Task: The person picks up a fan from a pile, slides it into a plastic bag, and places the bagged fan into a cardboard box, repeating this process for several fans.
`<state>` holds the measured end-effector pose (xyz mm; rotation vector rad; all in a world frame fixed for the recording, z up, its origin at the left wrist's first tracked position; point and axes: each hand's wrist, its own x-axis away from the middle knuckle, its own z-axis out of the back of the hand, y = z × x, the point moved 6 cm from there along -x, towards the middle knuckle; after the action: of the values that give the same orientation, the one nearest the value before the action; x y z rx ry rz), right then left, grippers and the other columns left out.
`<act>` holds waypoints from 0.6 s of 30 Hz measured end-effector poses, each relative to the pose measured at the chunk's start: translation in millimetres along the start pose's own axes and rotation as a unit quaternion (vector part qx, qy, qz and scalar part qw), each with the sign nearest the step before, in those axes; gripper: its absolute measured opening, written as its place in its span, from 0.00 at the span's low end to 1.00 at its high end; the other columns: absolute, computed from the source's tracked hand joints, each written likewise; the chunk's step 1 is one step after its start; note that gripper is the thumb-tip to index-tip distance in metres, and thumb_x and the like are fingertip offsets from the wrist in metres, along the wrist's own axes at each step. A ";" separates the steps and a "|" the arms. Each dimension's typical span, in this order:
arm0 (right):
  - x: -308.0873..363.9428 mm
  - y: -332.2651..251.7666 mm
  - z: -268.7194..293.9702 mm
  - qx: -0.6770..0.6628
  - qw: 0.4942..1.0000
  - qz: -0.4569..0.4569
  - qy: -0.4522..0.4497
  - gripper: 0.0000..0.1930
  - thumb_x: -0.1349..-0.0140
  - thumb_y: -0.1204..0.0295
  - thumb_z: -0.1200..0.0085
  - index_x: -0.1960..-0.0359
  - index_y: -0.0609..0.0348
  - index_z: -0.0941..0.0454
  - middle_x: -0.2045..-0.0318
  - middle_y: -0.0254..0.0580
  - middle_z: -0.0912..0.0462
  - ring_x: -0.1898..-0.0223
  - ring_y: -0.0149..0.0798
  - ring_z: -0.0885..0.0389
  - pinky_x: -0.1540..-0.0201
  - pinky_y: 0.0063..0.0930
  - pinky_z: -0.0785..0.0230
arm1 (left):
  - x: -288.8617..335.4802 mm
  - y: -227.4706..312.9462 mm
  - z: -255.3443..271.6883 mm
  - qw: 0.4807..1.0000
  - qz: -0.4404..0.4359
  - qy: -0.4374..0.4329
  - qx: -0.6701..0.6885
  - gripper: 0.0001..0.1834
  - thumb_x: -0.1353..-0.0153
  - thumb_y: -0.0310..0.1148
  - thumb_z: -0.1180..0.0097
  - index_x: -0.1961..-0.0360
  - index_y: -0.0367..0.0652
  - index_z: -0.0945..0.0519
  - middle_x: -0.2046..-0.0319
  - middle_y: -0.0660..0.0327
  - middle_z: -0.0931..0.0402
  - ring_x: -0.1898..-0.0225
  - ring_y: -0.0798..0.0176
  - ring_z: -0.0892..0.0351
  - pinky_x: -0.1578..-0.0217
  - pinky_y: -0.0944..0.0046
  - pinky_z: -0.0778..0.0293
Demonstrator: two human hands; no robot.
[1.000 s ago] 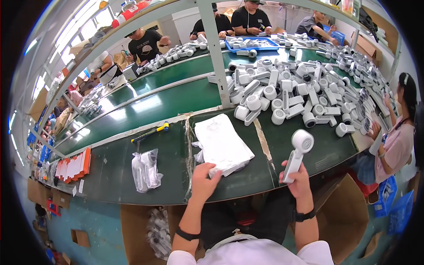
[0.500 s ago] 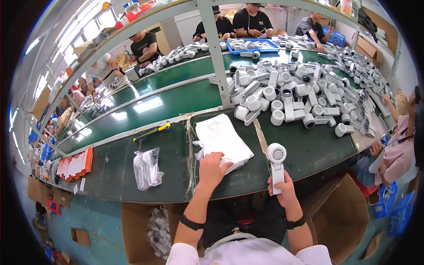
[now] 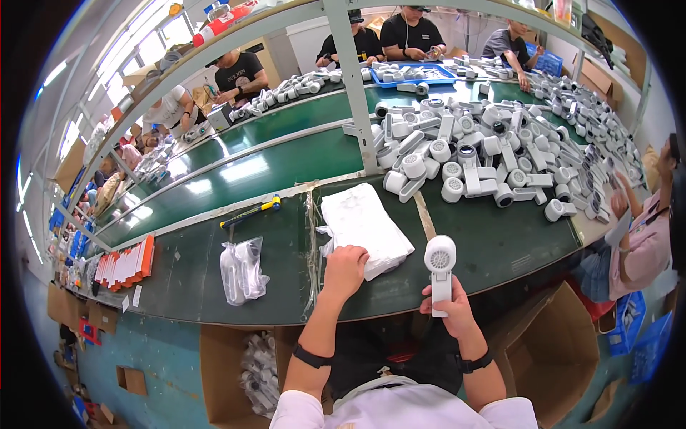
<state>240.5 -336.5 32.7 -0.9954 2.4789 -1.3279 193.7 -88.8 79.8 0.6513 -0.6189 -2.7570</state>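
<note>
My right hand (image 3: pixel 451 312) grips the handle of a white handheld fan (image 3: pixel 439 272) and holds it upright above the near edge of the green table (image 3: pixel 500 247), its round grille facing me. My left hand (image 3: pixel 344 269) rests on the near end of a stack of white plastic bags (image 3: pixel 362 225), fingers curled over the top bag. Both wrists wear black bands. A clear bag with a packed fan (image 3: pixel 243 269) lies to the left of my left hand.
A large heap of white fans (image 3: pixel 493 154) covers the table's right and far side. A blue and yellow tool (image 3: pixel 250 212) lies at the left. Open cardboard boxes (image 3: pixel 550 357) stand below the table edge. Other people sit along the far conveyor and at my right.
My right hand has drawn the fan from the right toward me and turned it upright. My left hand has stayed on the bag stack, shifting slightly.
</note>
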 end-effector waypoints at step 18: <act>-24.3 15.4 -48.8 0.067 0.995 0.057 0.037 0.22 0.47 0.81 0.38 0.51 0.59 0.30 0.63 0.35 0.22 0.69 0.28 0.24 0.69 0.23 0.29 | 15.1 12.0 5.4 0.901 0.162 -0.001 0.402 0.06 0.35 0.24 0.47 0.59 0.34 0.22 0.71 0.63 0.22 0.69 0.72 0.24 0.65 0.72 0.28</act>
<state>230.9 -282.2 45.6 -0.7770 2.4209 -1.4955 179.6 -102.3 84.0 0.6079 -1.7217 -2.1176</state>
